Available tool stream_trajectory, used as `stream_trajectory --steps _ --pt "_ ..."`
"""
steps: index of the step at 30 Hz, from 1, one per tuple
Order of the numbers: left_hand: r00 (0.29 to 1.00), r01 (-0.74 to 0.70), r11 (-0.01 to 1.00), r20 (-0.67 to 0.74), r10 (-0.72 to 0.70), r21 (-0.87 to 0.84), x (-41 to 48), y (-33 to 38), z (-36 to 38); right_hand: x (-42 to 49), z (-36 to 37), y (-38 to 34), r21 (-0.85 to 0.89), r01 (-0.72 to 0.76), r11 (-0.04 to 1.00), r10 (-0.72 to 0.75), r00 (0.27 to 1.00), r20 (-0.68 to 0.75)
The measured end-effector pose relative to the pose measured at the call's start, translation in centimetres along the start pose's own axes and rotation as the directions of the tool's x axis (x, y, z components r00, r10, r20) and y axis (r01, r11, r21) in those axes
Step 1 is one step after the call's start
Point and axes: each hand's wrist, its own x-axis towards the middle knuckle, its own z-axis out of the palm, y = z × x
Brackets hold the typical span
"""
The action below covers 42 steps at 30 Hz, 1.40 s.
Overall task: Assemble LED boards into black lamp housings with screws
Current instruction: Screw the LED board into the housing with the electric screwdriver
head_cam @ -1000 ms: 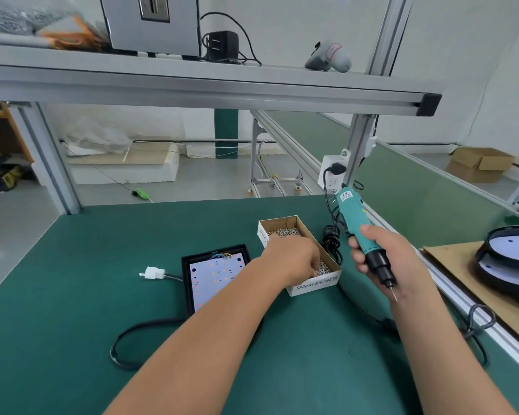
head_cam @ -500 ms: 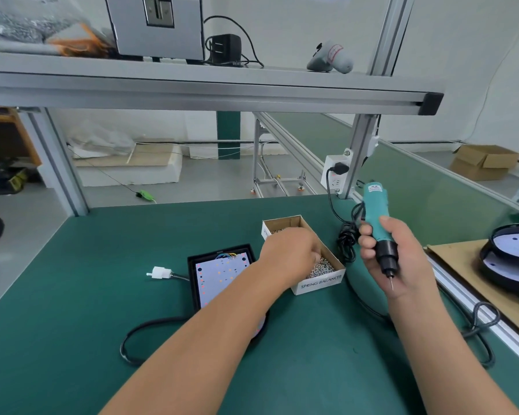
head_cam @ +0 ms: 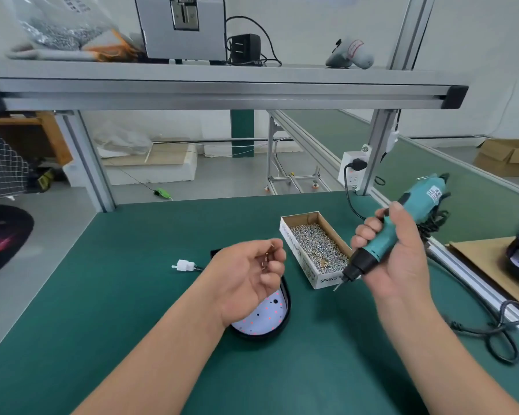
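**Spotter A:** Your left hand point(head_cam: 252, 277) is hovering palm-up with its fingers curling inward. The thumb and fingertips are pinching a few small screws point(head_cam: 265, 260); I cannot tell how many.

**Spotter B:** That hand is hanging right above the black lamp housing point(head_cam: 261, 336), which is lying on the green table point(head_cam: 117, 310). Your wrist is covering most of it. The white LED board point(head_cam: 267, 316) is sitting inside the housing, face up.

**Spotter A:** Your right hand point(head_cam: 399, 259) is clamping all its fingers round the teal screwdriver point(head_cam: 423, 202), with the thumb lying along the top. You are holding the tool tilted, so its bit point(head_cam: 337, 286) is pointing down and to the left. The bit is ending just beside the near corner of the cardboard screw box point(head_cam: 294, 250). I cannot tell whether it is touching the box.

**Spotter B:** The box is standing between your two hands, just right of your left fingertips, and loose screws are covering its floor. A white connector point(head_cam: 185, 265) is lying on the mat left of your left wrist.

**Spotter A:** On your right, a black cable point(head_cam: 498, 333) is looping near your forearm. It is running along the aluminium rail point(head_cam: 468, 277) that is bounding the table on that side. A shelf beam point(head_cam: 222, 91) is crossing overhead at the far end.

**Spotter B:** The widest stretch of mat is lying left of the housing and toward the near edge, between your forearms.
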Motion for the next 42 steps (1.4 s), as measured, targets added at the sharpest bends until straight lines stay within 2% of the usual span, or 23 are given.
stream_trajectory --steps 5,13,20,25,32,42 --pt "0.997 -0.074 0.994 0.003 0.074 0.082 -2.6 -0.4 -2.5 -1.5 3.8 1.8 0.009 0.010 1.000 -0.010 1.000 0.025" --pt "0.980 -0.196 0.954 0.023 0.196 0.229 -4.6 -1.6 -5.1 -3.2 9.5 4.0 0.186 -0.010 0.983 -0.015 0.991 0.132" --pt "0.971 -0.235 0.911 0.042 0.235 0.339 -4.5 -2.0 -5.4 -3.7 8.1 5.0 0.183 0.010 0.983 -0.034 0.991 0.129" --pt "0.969 -0.241 0.900 0.033 0.246 0.363 -4.5 -2.3 -5.4 -3.8 7.3 4.8 0.156 -0.031 0.987 0.007 0.988 0.152" --pt "0.967 -0.249 0.870 0.063 0.246 0.425 -4.5 -2.7 -5.3 -4.1 7.3 5.2 0.186 0.036 0.982 -0.074 0.977 0.200" --pt "0.956 -0.276 0.838 0.043 0.290 0.470 -4.2 -3.0 -5.3 -4.1 7.4 5.1 0.190 0.067 0.979 -0.101 0.980 0.172"
